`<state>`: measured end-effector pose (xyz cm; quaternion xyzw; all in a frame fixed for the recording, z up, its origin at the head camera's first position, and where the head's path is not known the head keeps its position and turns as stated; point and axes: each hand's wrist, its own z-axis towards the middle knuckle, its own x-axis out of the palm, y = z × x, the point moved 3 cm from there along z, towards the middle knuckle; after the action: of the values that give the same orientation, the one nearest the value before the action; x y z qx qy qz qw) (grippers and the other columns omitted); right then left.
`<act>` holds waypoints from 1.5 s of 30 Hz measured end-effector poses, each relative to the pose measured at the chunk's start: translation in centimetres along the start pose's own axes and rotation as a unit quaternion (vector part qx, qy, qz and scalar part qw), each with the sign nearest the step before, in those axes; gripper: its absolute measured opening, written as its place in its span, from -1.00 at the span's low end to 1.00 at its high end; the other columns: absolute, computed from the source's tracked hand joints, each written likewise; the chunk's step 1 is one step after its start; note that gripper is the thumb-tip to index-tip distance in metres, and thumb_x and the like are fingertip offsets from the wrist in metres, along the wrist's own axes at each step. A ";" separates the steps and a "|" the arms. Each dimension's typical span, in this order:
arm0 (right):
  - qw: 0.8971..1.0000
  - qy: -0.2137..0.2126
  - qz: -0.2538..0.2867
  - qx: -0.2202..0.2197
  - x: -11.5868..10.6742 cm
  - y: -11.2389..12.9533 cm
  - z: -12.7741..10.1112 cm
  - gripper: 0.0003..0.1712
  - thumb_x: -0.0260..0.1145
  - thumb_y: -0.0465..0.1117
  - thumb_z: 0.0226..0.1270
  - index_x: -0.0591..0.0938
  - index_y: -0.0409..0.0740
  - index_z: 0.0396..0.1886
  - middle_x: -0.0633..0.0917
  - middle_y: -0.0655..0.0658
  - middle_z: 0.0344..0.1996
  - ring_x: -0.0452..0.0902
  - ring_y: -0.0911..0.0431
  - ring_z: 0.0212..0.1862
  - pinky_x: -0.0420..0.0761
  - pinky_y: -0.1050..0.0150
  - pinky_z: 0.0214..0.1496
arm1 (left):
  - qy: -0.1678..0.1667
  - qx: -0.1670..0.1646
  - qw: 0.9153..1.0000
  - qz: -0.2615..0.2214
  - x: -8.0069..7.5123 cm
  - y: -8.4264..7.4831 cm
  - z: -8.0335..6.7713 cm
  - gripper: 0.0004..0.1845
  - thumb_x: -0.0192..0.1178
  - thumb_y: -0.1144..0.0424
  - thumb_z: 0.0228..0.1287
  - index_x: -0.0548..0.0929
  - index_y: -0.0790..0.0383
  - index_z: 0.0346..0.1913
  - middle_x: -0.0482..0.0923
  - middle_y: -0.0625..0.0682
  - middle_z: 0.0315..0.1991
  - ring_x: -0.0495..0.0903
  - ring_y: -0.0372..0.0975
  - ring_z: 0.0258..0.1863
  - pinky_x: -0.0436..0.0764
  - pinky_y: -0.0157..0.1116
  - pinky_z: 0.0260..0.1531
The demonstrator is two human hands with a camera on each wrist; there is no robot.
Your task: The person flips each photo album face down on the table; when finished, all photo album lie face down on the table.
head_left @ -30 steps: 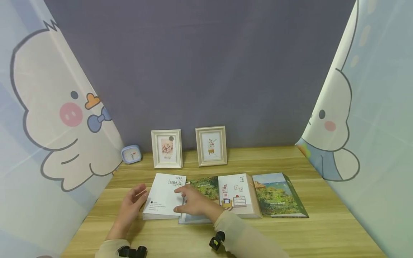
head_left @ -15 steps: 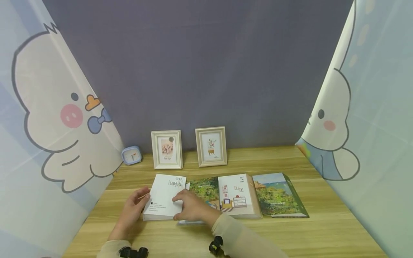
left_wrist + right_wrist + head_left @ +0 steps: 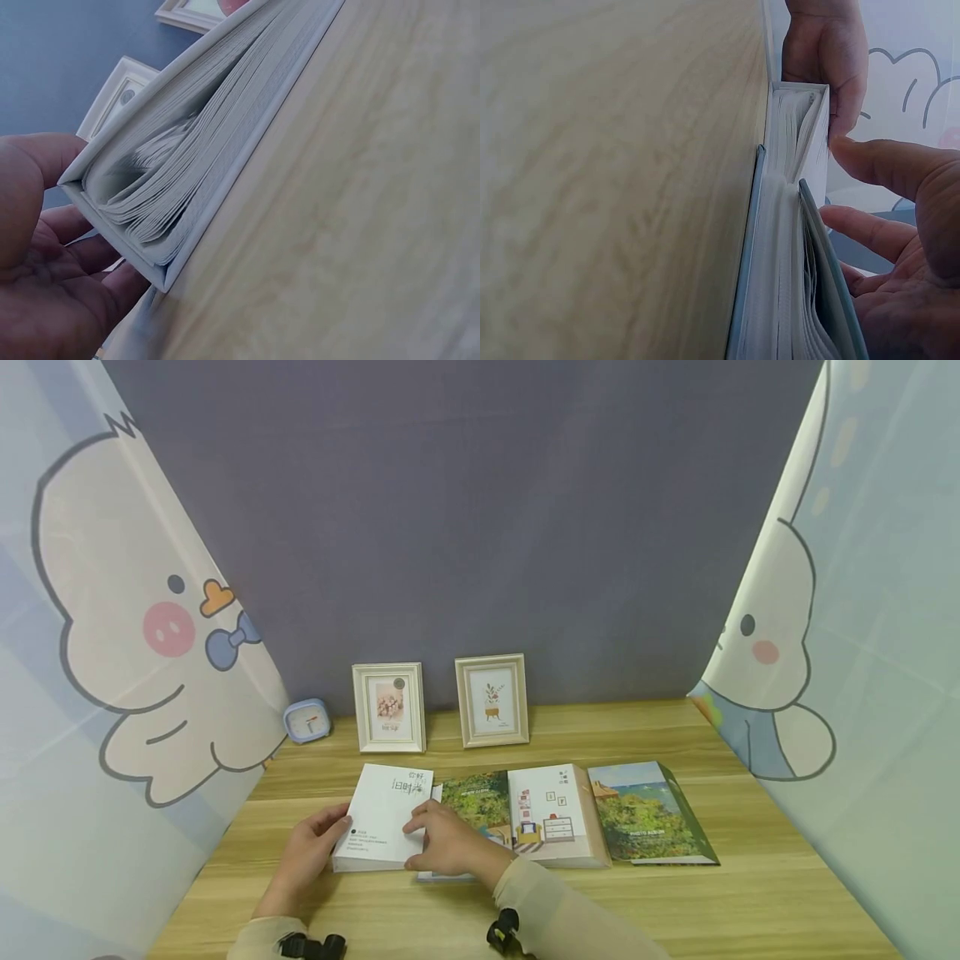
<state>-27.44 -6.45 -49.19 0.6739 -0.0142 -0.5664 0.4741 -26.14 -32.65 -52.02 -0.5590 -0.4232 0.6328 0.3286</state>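
Note:
A thick white photo album (image 3: 386, 818) lies leftmost in a row on the table. My left hand (image 3: 307, 852) holds its spine side, the thumb (image 3: 56, 154) at the cover's edge and the other fingers along the spine. The left wrist view shows its pages (image 3: 172, 176) fanned between the covers. My right hand (image 3: 453, 842) reaches over a green landscape album (image 3: 480, 797), partly hiding it. Its extended thumb (image 3: 889, 166) and index finger touch the white album's cover near its right edge; the other fingers are mostly hidden.
Right of the hands lie an album with a furniture drawing (image 3: 551, 810) and another landscape album (image 3: 637, 814). Two picture frames (image 3: 388, 707) and a blue clock (image 3: 307, 721) stand at the back, before a grey curtain (image 3: 480, 527). The table (image 3: 772, 885) is wood-grained.
My left hand has come right, onto the white album's left edge. My right hand has shifted slightly down, its fingers closer to the cover. The other albums have stayed put.

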 end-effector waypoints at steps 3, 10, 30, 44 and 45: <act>1.000 0.006 -0.003 0.002 -0.1 0.1 0.0 -0.49 0.66 -0.05 0.17 0.79 -0.04 0.11 0.56 0.00 0.28 0.54 0.26 0.08 0.55 0.33 0.13 | -0.006 0.002 1.000 0.004 0.1 -0.1 0.0 -0.53 0.20 0.16 0.59 0.57 0.38 0.38 0.60 0.26 0.28 0.59 -0.20 0.03 0.56 -0.49 -0.05; 1.000 0.016 0.001 0.006 -0.2 0.2 -0.2 -0.55 0.63 -0.05 0.21 0.80 -0.01 0.09 0.53 0.01 0.31 0.52 0.26 0.09 0.55 0.32 0.10 | -0.017 0.009 1.000 -0.007 0.2 -0.4 -0.4 -0.56 0.19 0.21 0.59 0.58 0.41 0.36 0.60 0.30 0.27 0.59 -0.25 -0.03 0.55 -0.52 -0.08; 0.998 0.005 0.055 0.013 -0.2 0.0 0.0 -0.50 0.61 -0.12 0.23 0.76 -0.10 0.16 0.51 -0.01 0.26 0.51 0.34 -0.17 0.57 0.40 -0.05 | -0.016 -0.001 0.984 -0.179 -0.1 -0.5 -0.5 -0.46 0.26 0.11 0.56 0.55 0.41 0.40 0.67 -0.13 0.17 0.62 -0.36 0.09 0.65 -0.43 0.03; 0.998 0.008 0.064 0.015 -0.3 0.2 0.0 -0.47 0.56 -0.08 0.31 0.72 -0.09 0.25 0.51 0.00 0.24 0.48 0.33 -0.21 0.56 0.38 -0.06 | -0.022 0.041 0.966 -0.253 -0.7 -0.8 -0.6 -0.48 0.25 0.27 0.56 0.46 0.59 0.37 0.67 0.06 0.22 0.64 -0.30 0.18 0.65 -0.40 0.09; 0.998 0.007 0.066 0.014 -0.4 0.3 0.1 -0.47 0.56 -0.08 0.32 0.72 -0.10 0.25 0.51 0.00 0.24 0.48 0.33 -0.21 0.56 0.38 -0.06 | -0.019 0.046 0.966 -0.255 -0.7 -1.0 -0.6 -0.48 0.25 0.28 0.56 0.46 0.60 0.37 0.67 0.05 0.21 0.65 -0.31 0.17 0.66 -0.40 0.08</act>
<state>-27.47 -6.43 -48.72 0.6824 -0.0629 -0.5289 0.5007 -25.45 -32.76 -50.86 -0.4045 -0.5288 0.5573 0.4962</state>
